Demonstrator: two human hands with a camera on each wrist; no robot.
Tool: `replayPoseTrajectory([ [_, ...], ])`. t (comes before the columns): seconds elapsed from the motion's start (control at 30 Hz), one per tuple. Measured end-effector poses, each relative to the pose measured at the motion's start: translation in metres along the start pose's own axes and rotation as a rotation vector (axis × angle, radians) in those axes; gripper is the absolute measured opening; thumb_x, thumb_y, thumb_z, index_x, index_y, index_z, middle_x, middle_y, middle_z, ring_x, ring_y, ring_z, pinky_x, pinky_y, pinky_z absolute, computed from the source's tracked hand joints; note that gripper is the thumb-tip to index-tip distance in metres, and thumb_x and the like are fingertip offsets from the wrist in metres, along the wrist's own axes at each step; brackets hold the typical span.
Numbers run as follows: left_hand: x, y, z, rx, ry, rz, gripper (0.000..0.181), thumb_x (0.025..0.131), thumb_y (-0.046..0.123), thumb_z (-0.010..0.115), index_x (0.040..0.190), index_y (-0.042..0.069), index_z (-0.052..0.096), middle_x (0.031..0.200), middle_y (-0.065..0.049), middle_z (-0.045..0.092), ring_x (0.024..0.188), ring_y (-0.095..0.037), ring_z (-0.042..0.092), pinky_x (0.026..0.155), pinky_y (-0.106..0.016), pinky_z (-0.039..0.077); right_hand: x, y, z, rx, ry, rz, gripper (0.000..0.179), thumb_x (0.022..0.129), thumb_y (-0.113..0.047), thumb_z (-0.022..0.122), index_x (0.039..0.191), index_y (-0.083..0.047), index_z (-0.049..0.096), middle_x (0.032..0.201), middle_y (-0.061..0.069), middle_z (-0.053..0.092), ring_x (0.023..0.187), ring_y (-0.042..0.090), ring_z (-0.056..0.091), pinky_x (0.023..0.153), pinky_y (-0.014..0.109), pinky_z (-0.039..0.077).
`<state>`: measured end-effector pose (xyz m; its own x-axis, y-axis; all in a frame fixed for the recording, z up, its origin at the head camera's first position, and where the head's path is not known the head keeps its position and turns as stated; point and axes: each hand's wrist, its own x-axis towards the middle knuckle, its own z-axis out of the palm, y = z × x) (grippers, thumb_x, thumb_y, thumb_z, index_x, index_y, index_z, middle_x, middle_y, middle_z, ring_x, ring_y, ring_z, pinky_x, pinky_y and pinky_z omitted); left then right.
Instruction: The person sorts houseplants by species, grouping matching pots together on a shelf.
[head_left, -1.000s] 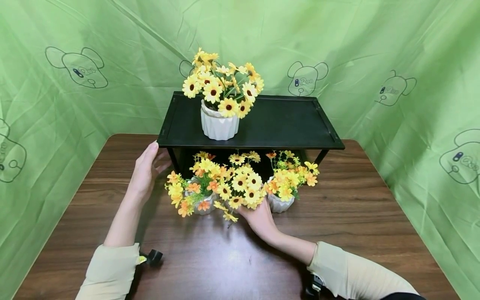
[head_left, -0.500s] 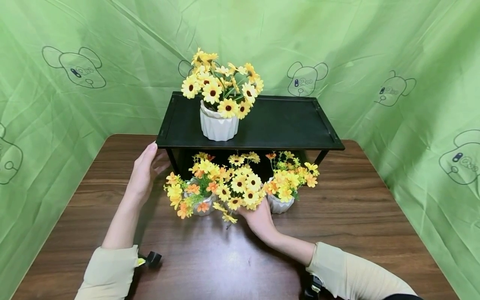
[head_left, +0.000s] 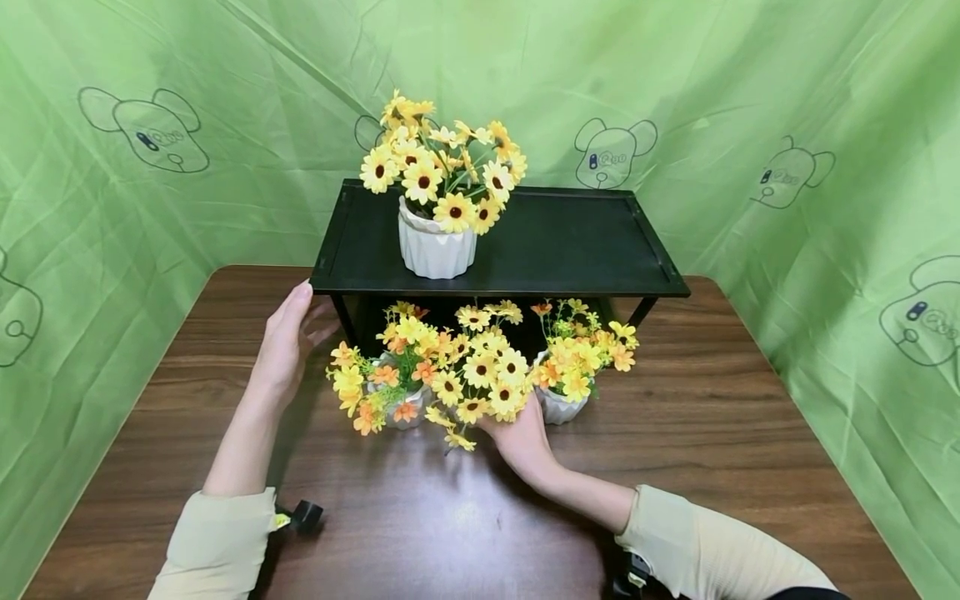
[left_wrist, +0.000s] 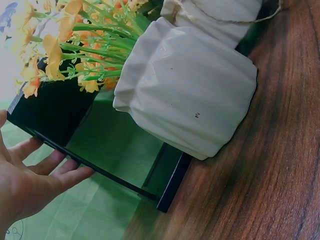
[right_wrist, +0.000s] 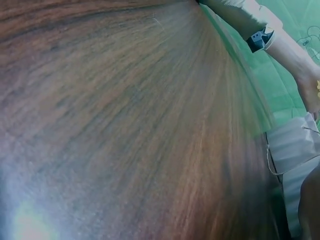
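The right hand [head_left: 521, 437] reaches beneath pale-yellow, dark-centred daisies [head_left: 487, 371]; their blooms hide its fingers, so its grip cannot be told. Apparently theirs, a twine-tied white fluted pot [left_wrist: 227, 35] stands by the front edge of the black rectangular shelf [head_left: 570, 242]. Glossy like ceramic, the pot is probably stiff, slippery and breakable, best held round its wall, not by the pliant stems. The left hand [head_left: 283, 342], fingers extended, touches the shelf's left front corner on the brown wooden desk [head_left: 712, 433].
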<state>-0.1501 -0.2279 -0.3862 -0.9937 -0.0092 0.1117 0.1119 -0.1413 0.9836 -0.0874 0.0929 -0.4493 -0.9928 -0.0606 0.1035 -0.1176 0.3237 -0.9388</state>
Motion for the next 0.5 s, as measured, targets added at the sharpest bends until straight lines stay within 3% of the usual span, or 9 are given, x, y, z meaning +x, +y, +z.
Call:
replayPoseTrajectory([
  [0.13,0.000,0.001,0.000,-0.002,0.001,-0.002,0.046,0.109,0.047,0.044,0.148,0.023,0.054,0.134,0.014,0.059,0.125,-0.007,0.057,0.103,-0.024,0.051,-0.003,-0.001,-0.003,0.018,-0.004,-0.020,0.076,0.073,0.005,0.082,0.140,-0.008,0.050,0.137,0.010,0.062,0.131,0.031,0.059,0.117,0.050,0.044],
  [0.23,0.000,0.000,0.001,0.006,-0.004,-0.002,0.046,0.110,0.047,0.043,0.148,0.023,0.054,0.134,0.014,0.059,0.126,-0.006,0.057,0.103,-0.024,0.051,-0.008,-0.002,-0.006,0.050,-0.028,-0.003,0.072,0.073,0.005,0.081,0.138,-0.010,0.052,0.134,0.007,0.064,0.124,0.024,0.062,0.115,0.043,0.046],
  [0.33,0.000,0.000,0.001,0.010,-0.006,-0.002,0.047,0.110,0.046,0.043,0.149,0.022,0.053,0.135,0.014,0.058,0.126,-0.006,0.056,0.103,-0.024,0.051,-0.014,-0.004,-0.009,0.087,-0.071,0.030,0.063,0.074,0.006,0.079,0.130,-0.011,0.057,0.116,0.009,0.069,0.089,0.021,0.071,0.104,0.032,0.053],
  [0.4,0.000,0.000,0.000,0.006,-0.005,0.000,0.048,0.110,0.046,0.043,0.150,0.022,0.052,0.136,0.015,0.058,0.127,-0.006,0.056,0.103,-0.024,0.051,-0.018,-0.005,-0.010,0.112,-0.100,0.039,0.059,0.074,0.006,0.079,0.127,-0.012,0.058,0.108,0.010,0.071,0.066,0.020,0.067,0.095,0.027,0.056],
  [0.47,0.000,0.000,0.000,0.003,-0.003,0.002,0.048,0.110,0.046,0.043,0.150,0.022,0.052,0.136,0.014,0.058,0.127,-0.006,0.056,0.103,-0.024,0.051,-0.022,-0.006,-0.012,0.128,-0.110,0.039,0.061,0.073,0.006,0.080,0.127,-0.011,0.059,0.109,0.011,0.071,0.065,0.017,0.067,0.094,0.025,0.056],
  [0.5,0.000,0.000,0.000,0.002,-0.003,0.003,0.048,0.110,0.046,0.043,0.150,0.022,0.052,0.136,0.014,0.058,0.126,-0.006,0.056,0.103,-0.024,0.051,-0.023,-0.007,-0.012,0.129,-0.107,0.032,0.064,0.072,0.004,0.082,0.129,-0.012,0.058,0.113,0.011,0.071,0.074,0.015,0.069,0.096,0.026,0.056],
])
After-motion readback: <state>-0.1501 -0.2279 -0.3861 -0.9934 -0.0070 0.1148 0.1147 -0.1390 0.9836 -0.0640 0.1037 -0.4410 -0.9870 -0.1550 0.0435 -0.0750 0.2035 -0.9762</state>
